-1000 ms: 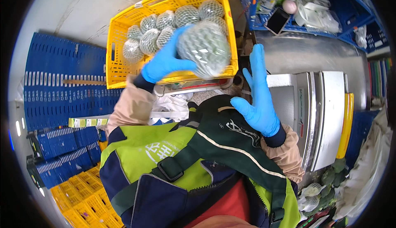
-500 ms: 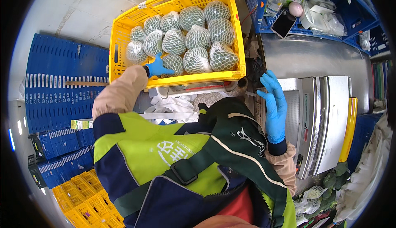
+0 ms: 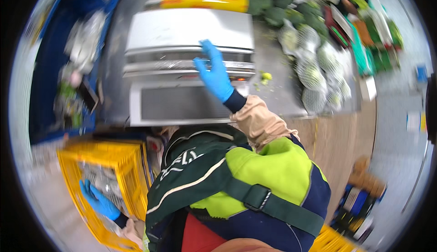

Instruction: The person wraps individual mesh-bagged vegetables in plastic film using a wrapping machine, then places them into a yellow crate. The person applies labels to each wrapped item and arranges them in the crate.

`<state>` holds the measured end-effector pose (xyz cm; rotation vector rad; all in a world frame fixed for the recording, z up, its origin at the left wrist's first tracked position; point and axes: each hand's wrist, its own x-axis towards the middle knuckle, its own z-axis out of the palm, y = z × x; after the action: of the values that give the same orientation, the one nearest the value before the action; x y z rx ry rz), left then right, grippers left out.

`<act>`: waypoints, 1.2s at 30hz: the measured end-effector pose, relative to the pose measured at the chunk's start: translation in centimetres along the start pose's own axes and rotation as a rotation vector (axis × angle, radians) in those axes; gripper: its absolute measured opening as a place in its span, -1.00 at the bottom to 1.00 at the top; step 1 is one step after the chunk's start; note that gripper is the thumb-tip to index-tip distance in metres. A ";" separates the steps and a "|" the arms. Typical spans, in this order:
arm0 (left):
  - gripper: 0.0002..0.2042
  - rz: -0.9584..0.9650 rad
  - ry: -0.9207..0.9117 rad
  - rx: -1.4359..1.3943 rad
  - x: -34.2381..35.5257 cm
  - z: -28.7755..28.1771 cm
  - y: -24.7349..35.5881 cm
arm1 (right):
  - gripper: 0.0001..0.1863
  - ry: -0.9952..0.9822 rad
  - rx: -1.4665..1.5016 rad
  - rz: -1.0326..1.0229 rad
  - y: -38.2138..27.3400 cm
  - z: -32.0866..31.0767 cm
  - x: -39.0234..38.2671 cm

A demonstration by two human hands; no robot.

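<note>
Both my hands wear blue gloves. My right hand point(image 3: 216, 75) is raised in front of a film-wrapping machine point(image 3: 191, 29) with a white top, fingers apart and holding nothing. At the lower left, my left hand point(image 3: 98, 201) is open over the yellow crate point(image 3: 127, 163), with thumb and fingers spread. Inside the crate lie netted round vegetables point(image 3: 102, 177), smeared by motion. Several broccoli heads in white nets point(image 3: 312, 74) rest on the metal table to the right of the machine, and bare broccoli heads point(image 3: 275, 8) sit behind them.
A yellow roll point(image 3: 205, 0) lies behind the machine. On the left stands a blue bin point(image 3: 41, 92) with plastic bags and a phone point(image 3: 87, 95). Green scraps point(image 3: 265, 76) dot the metal table. A co-worker's hand point(image 3: 348, 6) shows at the far right. Cartons and crates stand on the floor.
I have turned right, so the crate has swung from ahead to lower left and the machine now lies ahead. My left hand has come off the netted vegetables; my right is over the machine.
</note>
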<state>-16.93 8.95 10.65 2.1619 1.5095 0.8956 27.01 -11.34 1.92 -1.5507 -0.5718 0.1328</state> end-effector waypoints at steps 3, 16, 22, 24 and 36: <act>-0.63 0.161 -0.148 -0.160 2.4 4.7 1.0 | -0.36 0.510 -0.640 -0.229 4.9 -15.0 3.0; -0.74 0.317 -0.717 -0.712 2.3 23.5 17.3 | -0.15 0.659 -1.481 0.452 6.2 -38.0 -7.9; -0.80 0.732 -1.035 -0.638 -0.8 26.6 27.3 | -0.40 0.654 -1.258 0.390 1.4 -34.4 -6.8; -0.77 0.706 -1.068 -0.691 -0.9 27.6 27.1 | -0.43 0.660 -1.148 0.117 -0.5 -30.5 -5.8; -0.34 0.755 -0.874 -0.670 5.4 37.7 29.4 | -0.28 0.021 -0.498 0.046 1.2 -5.8 10.1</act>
<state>30.33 5.71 2.35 2.0962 -0.0463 0.4062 38.52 -12.16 3.92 -2.0462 -0.5791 0.0067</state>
